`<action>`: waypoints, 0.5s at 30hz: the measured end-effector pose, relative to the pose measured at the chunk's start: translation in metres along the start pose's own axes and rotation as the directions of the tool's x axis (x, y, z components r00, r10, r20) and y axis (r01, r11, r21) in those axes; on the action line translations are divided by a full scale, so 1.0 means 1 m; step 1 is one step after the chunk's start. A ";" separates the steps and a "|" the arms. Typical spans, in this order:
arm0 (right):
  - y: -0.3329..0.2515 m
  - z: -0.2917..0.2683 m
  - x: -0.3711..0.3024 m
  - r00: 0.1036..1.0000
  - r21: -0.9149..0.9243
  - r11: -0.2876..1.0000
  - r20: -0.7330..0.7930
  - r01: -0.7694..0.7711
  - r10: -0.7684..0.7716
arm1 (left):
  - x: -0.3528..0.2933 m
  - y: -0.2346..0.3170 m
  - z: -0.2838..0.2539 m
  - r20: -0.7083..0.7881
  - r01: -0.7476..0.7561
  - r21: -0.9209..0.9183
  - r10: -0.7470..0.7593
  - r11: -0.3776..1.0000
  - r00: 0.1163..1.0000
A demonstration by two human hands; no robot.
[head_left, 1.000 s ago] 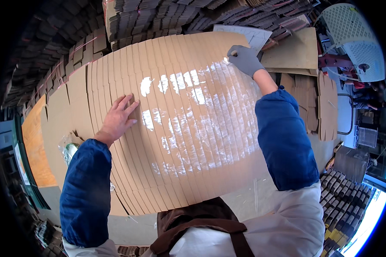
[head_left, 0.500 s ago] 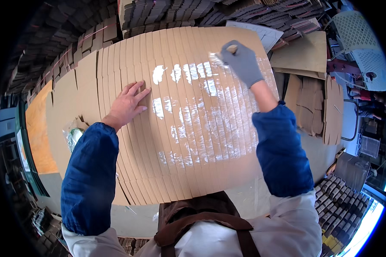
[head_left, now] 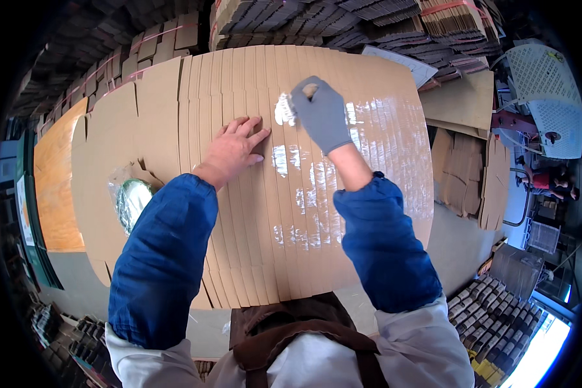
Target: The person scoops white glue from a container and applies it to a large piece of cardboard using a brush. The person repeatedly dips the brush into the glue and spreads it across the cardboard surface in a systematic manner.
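The bare left hand (head_left: 234,149) lay open on overlapping cardboard sheets (head_left: 246,213), its fingers slightly spread. Just beyond, the gloved right hand (head_left: 323,118) was closed around a small tool (head_left: 311,90), mostly hidden in the fist. The sheets' long edges ran away from the body beneath both hands. Farther off, cardboard stacks (head_left: 265,18) were cut off above.

Beyond you, cardboard stacks (head_left: 271,26) crowd in; to your right, a pale perforated plastic piece (head_left: 540,74); left, an orange-brown wooden board (head_left: 58,194)!
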State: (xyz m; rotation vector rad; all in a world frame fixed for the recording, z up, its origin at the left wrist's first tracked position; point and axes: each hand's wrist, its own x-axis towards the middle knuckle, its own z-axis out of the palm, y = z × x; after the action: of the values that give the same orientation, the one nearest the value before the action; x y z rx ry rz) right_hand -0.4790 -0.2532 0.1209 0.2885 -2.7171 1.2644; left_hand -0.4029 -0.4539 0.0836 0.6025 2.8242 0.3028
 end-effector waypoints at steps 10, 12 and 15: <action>0.047 -0.035 0.011 0.983 -0.024 0.983 -0.046 -0.179 0.178 | -0.006 -0.004 0.003 -0.022 0.001 -0.019 -0.002 1.000 1.000; 0.038 -0.030 0.007 0.983 0.115 0.977 0.020 -0.182 0.181 | -0.011 -0.006 0.005 -0.019 0.008 -0.024 -0.009 1.000 1.000; 0.108 -0.069 0.026 0.982 -0.330 0.928 -0.126 -0.173 0.138 | 0.007 0.002 0.002 -0.049 -0.043 -0.048 0.040 0.998 0.998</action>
State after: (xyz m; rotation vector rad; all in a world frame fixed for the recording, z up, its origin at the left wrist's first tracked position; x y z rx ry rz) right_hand -0.5259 -0.1350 0.0900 -0.0301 -2.8489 0.7887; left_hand -0.4078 -0.4485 0.0806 0.6527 2.8439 0.3978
